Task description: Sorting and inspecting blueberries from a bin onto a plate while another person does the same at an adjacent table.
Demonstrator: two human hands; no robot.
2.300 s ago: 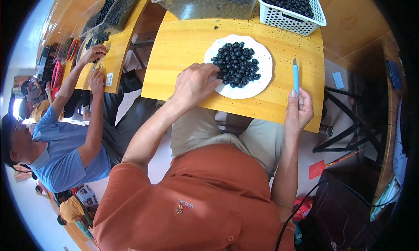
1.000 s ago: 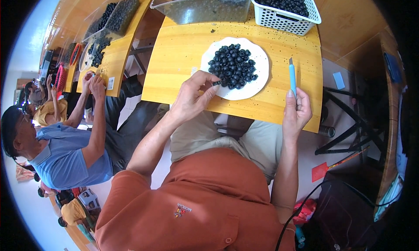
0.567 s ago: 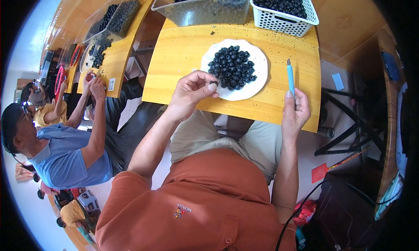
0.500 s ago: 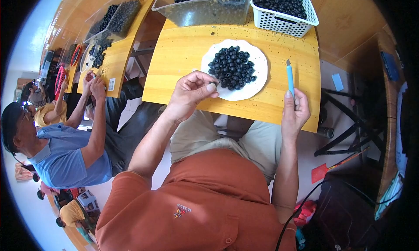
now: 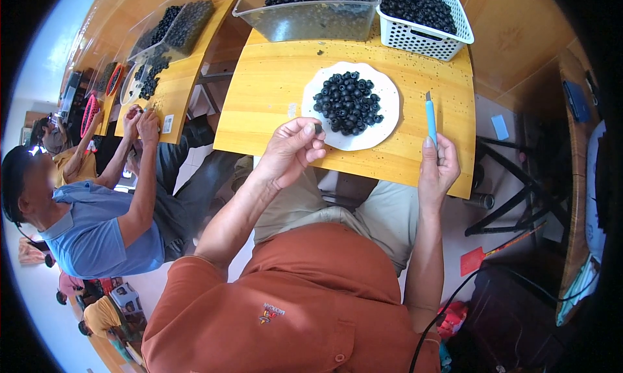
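My left hand pinches one small dark round piece between thumb and fingertips, just off the near left rim of a white scalloped plate. On that plate lies a heap of black, berry-like round pieces, some showing ring-shaped tops. My right hand is closed round the lower end of a light blue utility knife. Its narrow blade points up and away, apart from the plate and the held piece.
A clear plastic bin and a white perforated basket, both full of black pieces, stand at the table's far edge. Specks dot the wooden table. A co-worker in blue sits left at another table. A red fly swatter is at right.
My left hand has moved slightly nearer to me and turned, still pinching the dark piece. My right hand holds the knife nearly as before. The view has shifted a little.
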